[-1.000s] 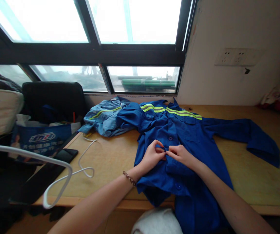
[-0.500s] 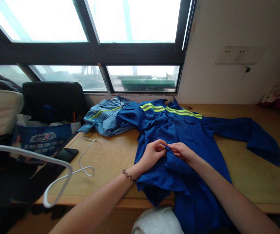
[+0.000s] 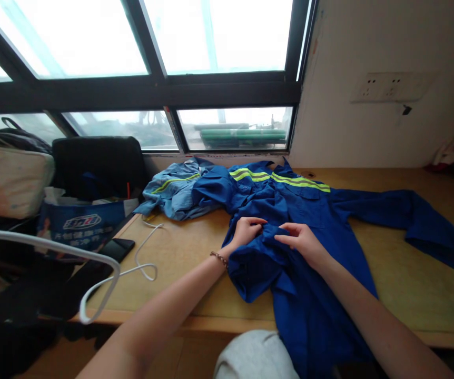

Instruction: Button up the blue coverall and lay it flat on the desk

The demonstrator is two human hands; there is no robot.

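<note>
A dark blue work jacket (image 3: 309,210) with yellow-green reflective stripes lies face up on the wooden table (image 3: 179,258); its hem hangs over the front edge. My left hand (image 3: 246,231), beaded bracelet at the wrist, pinches the left side of the jacket's front opening at mid-chest. My right hand (image 3: 300,239) rests on the front placket just to the right, fingers curled onto the cloth. The two hands are a little apart. The fabric below them is bunched up.
A lighter blue jacket (image 3: 175,189) lies crumpled at the back left. A white hanger (image 3: 92,273) overhangs the table's left edge, near a black phone (image 3: 118,248). Bags and a blue printed bag (image 3: 80,226) stand at left. A wall socket (image 3: 388,87) is at right.
Both hands have moved up the jacket front and come slightly apart. The lower front of the jacket has bunched up toward the table edge.
</note>
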